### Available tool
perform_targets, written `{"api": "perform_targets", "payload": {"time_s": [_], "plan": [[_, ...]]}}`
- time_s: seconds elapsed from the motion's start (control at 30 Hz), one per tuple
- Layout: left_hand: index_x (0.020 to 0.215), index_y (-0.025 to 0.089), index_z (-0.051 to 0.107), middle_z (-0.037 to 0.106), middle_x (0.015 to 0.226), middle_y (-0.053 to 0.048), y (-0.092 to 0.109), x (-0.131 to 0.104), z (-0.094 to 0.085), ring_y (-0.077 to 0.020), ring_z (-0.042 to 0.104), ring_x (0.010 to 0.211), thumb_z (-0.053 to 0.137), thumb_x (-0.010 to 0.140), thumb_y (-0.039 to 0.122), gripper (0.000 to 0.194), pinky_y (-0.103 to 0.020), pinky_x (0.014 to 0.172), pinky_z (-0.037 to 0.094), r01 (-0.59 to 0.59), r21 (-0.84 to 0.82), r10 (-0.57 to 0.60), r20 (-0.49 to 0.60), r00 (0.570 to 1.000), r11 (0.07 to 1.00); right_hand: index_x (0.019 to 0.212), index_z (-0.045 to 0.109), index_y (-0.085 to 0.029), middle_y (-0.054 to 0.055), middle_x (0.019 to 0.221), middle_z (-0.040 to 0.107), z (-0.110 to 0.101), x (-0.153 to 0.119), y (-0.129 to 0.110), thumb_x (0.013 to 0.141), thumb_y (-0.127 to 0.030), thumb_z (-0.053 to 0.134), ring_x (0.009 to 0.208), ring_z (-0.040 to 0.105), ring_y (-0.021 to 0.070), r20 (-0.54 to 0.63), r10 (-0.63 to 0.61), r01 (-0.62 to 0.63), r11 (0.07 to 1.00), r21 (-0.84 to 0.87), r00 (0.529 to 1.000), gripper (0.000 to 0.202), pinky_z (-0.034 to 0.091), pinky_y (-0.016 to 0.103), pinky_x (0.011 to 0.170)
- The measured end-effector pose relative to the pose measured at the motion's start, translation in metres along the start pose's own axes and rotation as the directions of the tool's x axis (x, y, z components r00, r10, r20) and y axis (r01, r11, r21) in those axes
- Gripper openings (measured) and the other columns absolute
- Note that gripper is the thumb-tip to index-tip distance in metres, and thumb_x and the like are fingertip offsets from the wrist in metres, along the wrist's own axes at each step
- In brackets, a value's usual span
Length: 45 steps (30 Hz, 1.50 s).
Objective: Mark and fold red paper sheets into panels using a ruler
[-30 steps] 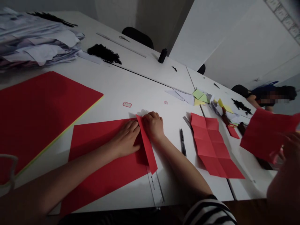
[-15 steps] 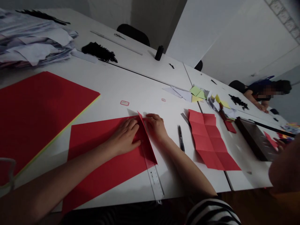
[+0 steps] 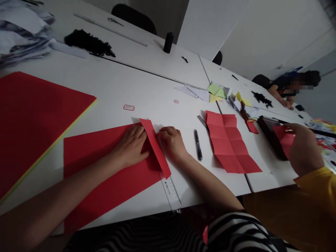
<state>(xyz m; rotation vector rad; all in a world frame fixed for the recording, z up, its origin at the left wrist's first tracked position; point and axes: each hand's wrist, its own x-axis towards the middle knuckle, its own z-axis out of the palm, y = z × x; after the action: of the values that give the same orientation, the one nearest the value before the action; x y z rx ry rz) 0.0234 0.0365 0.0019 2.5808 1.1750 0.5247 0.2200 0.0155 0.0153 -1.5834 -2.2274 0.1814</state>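
Note:
A large sheet of red paper (image 3: 105,178) lies before me, its right end folded up into a narrow strip (image 3: 157,150) that leans left. A clear plastic ruler (image 3: 172,192) sticks out under the strip at the near edge. My left hand (image 3: 132,145) lies on the sheet, palm down, thumb apart, fingertips close to the strip; whether it touches the ruler is hidden. On the strip's other side, my right hand (image 3: 172,143) has bent fingers, closed at the fold of the red paper. Its thumb is mostly hidden.
A black pen (image 3: 198,145) and a creased red sheet (image 3: 231,143) lie to the right. Larger red sheets (image 3: 44,119) are at left, by a paper pile (image 3: 23,31). A co-worker's hand (image 3: 304,147) is over a dark box (image 3: 271,136). Another person (image 3: 286,84) sits far right.
The strip has tipped left, so its outer face shows more. My hands stay on either side of it. The co-worker's arm has reached further in over the box; the view has shifted.

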Motion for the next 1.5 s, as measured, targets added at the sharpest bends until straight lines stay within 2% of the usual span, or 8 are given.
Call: {"api": "perform_targets", "payload": {"time_s": [0.17, 0.37, 0.7, 1.3, 1.43, 1.5], "plan": [[0.111, 0.012, 0.050, 0.049, 0.116, -0.016, 0.005, 0.002, -0.005, -0.0360, 0.045, 0.118, 0.053, 0.075, 0.027, 0.040, -0.052, 0.104, 0.037, 0.014, 0.060, -0.017, 0.046, 0.999, 0.998, 0.103, 0.070, -0.023, 0.007, 0.112, 0.066, -0.002, -0.016, 0.000, 0.093, -0.011, 0.048, 0.107, 0.056, 0.0239, -0.028, -0.043, 0.042, 0.999, -0.015, 0.999, 0.027, 0.040, 0.040, 0.089], [0.120, 0.008, 0.046, 0.046, 0.118, -0.015, 0.005, -0.001, -0.006, -0.0328, 0.042, 0.116, 0.049, 0.082, 0.026, 0.042, -0.051, 0.104, 0.037, -0.017, 0.123, 0.009, 0.066, 0.998, 0.992, 0.100, 0.069, -0.023, 0.006, 0.108, 0.067, -0.006, -0.034, -0.001, 0.092, -0.009, 0.047, 0.103, 0.056, 0.0238, -0.039, -0.061, 0.060, 0.998, -0.020, 0.997, 0.027, 0.042, 0.039, 0.085], [0.121, 0.008, 0.046, 0.046, 0.119, -0.015, 0.005, 0.002, -0.005, -0.0335, 0.040, 0.118, 0.050, 0.082, 0.030, 0.046, -0.052, 0.104, 0.034, 0.000, 0.084, -0.006, 0.068, 0.998, 0.996, 0.104, 0.065, -0.022, 0.007, 0.108, 0.066, -0.006, -0.067, -0.002, 0.093, -0.010, 0.047, 0.106, 0.056, 0.0239, -0.074, -0.104, 0.103, 0.994, -0.026, 0.992, 0.025, 0.043, 0.041, 0.086], [0.127, 0.010, 0.041, 0.046, 0.121, -0.014, 0.003, 0.003, -0.004, -0.0321, 0.043, 0.116, 0.049, 0.079, 0.030, 0.052, -0.052, 0.103, 0.037, -0.002, 0.109, -0.008, 0.093, 0.996, 0.994, 0.111, 0.065, -0.022, 0.009, 0.113, 0.067, -0.026, -0.136, -0.007, 0.096, -0.016, 0.047, 0.112, 0.057, 0.0256, -0.068, -0.153, 0.148, 0.987, -0.065, 0.986, 0.024, 0.051, 0.041, 0.087], [0.127, 0.010, 0.042, 0.045, 0.121, -0.015, 0.002, 0.003, -0.002, -0.0331, 0.042, 0.116, 0.050, 0.079, 0.030, 0.053, -0.052, 0.104, 0.036, 0.005, 0.101, -0.015, 0.094, 0.995, 0.995, 0.112, 0.065, -0.019, 0.011, 0.118, 0.066, -0.035, -0.153, -0.009, 0.097, -0.017, 0.043, 0.115, 0.056, 0.0269, -0.030, -0.146, 0.146, 0.989, 0.000, 0.989, 0.027, 0.052, 0.044, 0.090], [0.127, 0.010, 0.042, 0.046, 0.120, -0.014, 0.001, 0.003, -0.002, -0.0333, 0.042, 0.116, 0.050, 0.078, 0.030, 0.054, -0.052, 0.104, 0.036, 0.005, 0.092, -0.013, 0.087, 0.996, 0.996, 0.112, 0.066, -0.020, 0.011, 0.122, 0.064, -0.040, -0.155, -0.006, 0.096, -0.015, 0.043, 0.117, 0.055, 0.0260, -0.014, -0.101, 0.102, 0.991, 0.087, 0.995, 0.028, 0.052, 0.045, 0.092]]}}
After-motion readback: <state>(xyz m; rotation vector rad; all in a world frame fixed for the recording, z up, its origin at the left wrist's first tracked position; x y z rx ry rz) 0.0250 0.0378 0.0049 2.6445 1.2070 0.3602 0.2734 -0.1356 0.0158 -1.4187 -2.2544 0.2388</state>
